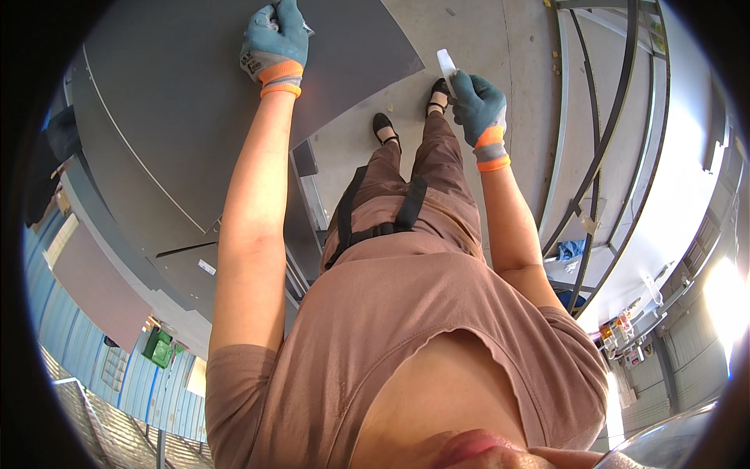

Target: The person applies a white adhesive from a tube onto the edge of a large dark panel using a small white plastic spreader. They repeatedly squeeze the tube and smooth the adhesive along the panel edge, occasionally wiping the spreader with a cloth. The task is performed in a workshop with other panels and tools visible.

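Note:
My left hand (275, 43), in a teal-coated grey glove with an orange cuff, rests over the dark grey panel (351, 62) near the top of the view. Its fingers are curled, and a small light-coloured bit shows at their edge; I cannot make out what it is. Gloved the same way, my right hand (479, 108) is raised beyond the panel's right corner, above the floor. The fingers are closed around a narrow, flat white piece with a rounded end (446, 64), which points up and away from the hand.
A metal rack frame (558, 141) with dark curved bars stands on my right. The concrete floor (500, 31) shows between it and the panel. At the lower left are a green bin (158, 348) and a blue corrugated wall (78, 301).

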